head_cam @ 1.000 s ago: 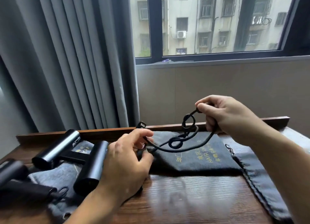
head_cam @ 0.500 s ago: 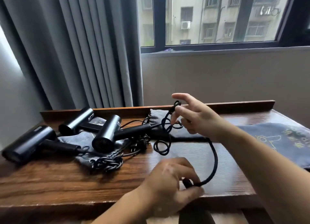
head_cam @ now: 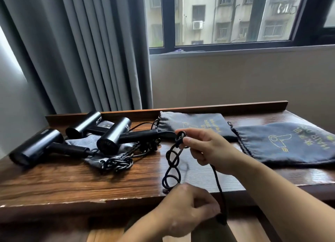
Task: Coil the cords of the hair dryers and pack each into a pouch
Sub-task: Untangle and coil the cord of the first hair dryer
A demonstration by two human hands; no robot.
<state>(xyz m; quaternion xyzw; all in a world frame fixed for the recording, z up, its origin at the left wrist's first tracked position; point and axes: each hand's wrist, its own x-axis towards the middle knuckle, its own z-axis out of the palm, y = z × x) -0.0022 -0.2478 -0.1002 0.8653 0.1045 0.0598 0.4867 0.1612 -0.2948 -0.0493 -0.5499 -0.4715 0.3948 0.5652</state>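
Three black hair dryers lie at the left of the wooden table (head_cam: 72, 185): one far left (head_cam: 36, 147), one at the back (head_cam: 83, 124), one in the middle (head_cam: 114, 135) whose handle points right. The middle dryer's black cord (head_cam: 171, 163) hangs in chained loops over the table's front. My right hand (head_cam: 206, 149) pinches the top loop. My left hand (head_cam: 186, 207) grips the cord's lower end below the table edge. Two dark grey pouches lie flat, one at the back (head_cam: 197, 123) and one at the right (head_cam: 282, 145).
A third grey pouch (head_cam: 97, 151) lies crumpled under the dryers, with a chained cord (head_cam: 117, 163) on it. A raised wooden lip runs along the table's back. Grey curtains (head_cam: 81, 51) hang behind the left side, a window behind the right.
My left hand has moved a little right, near the table edge. The chain of loops now hangs longer between my hands. The view shifted slightly right and down.
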